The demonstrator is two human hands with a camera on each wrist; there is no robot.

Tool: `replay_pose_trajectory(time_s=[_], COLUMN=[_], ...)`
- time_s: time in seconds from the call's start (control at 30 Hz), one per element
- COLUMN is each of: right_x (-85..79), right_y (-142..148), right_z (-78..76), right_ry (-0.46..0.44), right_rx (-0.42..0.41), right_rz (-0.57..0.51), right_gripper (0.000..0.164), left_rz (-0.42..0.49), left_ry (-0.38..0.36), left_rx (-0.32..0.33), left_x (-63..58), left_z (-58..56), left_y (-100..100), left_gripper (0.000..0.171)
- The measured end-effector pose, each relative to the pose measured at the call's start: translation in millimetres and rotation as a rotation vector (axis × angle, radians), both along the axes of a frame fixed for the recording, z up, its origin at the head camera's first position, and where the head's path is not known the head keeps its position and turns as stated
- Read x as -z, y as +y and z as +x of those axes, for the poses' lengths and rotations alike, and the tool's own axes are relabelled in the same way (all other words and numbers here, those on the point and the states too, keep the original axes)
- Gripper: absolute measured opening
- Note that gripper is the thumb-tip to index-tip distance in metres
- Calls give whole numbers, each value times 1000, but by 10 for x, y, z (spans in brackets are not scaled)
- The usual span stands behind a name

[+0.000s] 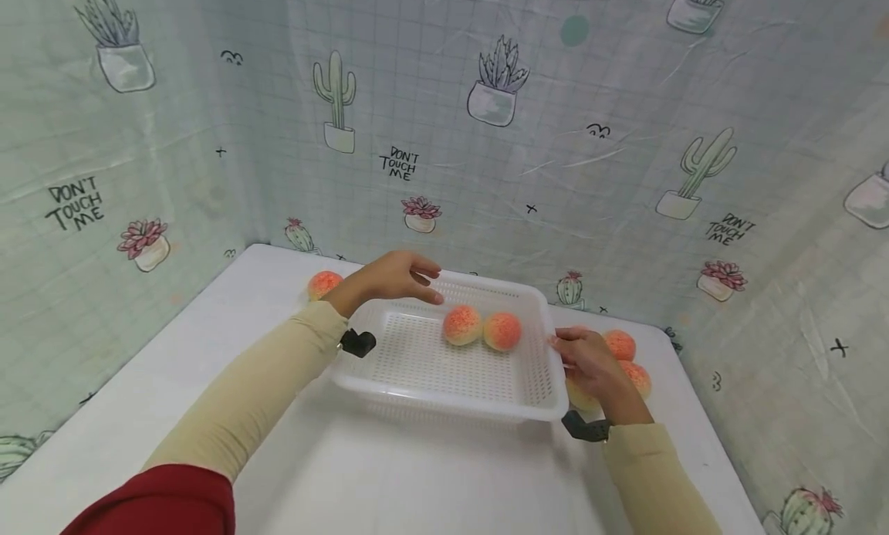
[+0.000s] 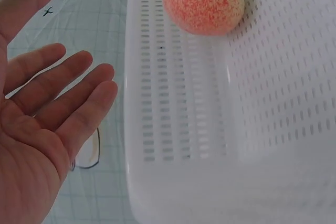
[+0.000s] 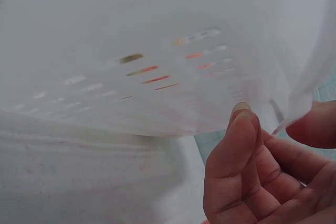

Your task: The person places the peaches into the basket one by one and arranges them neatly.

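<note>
A white perforated plastic basket [image 1: 430,373] sits on the white table, tilted somewhat toward me. Two toy peaches [image 1: 462,325], orange-red and pale yellow, lie side by side in it. My right hand [image 1: 590,361] grips the basket's right rim; the right wrist view shows thumb and fingers [image 3: 231,166] pinching the edge. Over the back left of the basket is my left hand [image 1: 397,276], its fingers spread and holding nothing. The left wrist view shows this hand [image 2: 47,119] apart from the rim, with one peach [image 2: 205,3] inside.
Three more peaches [image 1: 620,345] are on the table to the right, partly behind my right hand. Another peach [image 1: 324,285] lies at the back left, beside my left wrist. Cloth printed with cacti [image 1: 444,133] hangs around the table [image 1: 389,473] at the back and sides.
</note>
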State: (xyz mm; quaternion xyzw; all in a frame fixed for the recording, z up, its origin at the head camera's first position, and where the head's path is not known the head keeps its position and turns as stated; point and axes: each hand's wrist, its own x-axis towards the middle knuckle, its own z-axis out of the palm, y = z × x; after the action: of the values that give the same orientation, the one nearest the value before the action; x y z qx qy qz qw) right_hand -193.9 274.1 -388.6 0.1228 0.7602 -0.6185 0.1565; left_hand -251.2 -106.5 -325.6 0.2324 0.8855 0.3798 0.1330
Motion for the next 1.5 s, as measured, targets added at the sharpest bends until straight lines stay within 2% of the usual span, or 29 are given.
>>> replay_pose_trajectory(time_s=[0.17, 0.3, 0.53, 0.67, 0.8, 1.03, 1.17, 1.33, 1.5], right_x=[5, 0, -20, -34, -30, -22, -7, -30, -12], right_y=[2, 3, 40, 39, 39, 35, 24, 28, 40], right_z=[5, 10, 12, 4, 10, 32, 33, 35, 46], right_ry=[-3, 4, 11, 8, 4, 8, 14, 26, 31], right_rx=[-15, -20, -34, -34, -27, -25, -31, -35, -41], right_rz=[-15, -10, -54, -62, -33, -19, -24, -9, 8], right_gripper=[52, 52, 54, 55, 55, 55, 54, 54, 53], left_rz=[66, 85, 11, 4, 15, 11, 11, 19, -2], left_ry=[-36, -44, 10, 18, 26, 16, 0, 2, -16], left_rx=[-26, -53, -149, -197, -230, -297, -328, -337, -351], left_x=[-55, -52, -21, 13, 131, 427, 559, 712, 819], left_z=[152, 245, 411, 542, 694, 918, 975, 1006, 1021], left_y=[-263, -485, -896, -1121, -1324, -1582, -1663, -1710, -1714], left_gripper=[74, 77, 80, 80, 81, 89, 87, 88, 90])
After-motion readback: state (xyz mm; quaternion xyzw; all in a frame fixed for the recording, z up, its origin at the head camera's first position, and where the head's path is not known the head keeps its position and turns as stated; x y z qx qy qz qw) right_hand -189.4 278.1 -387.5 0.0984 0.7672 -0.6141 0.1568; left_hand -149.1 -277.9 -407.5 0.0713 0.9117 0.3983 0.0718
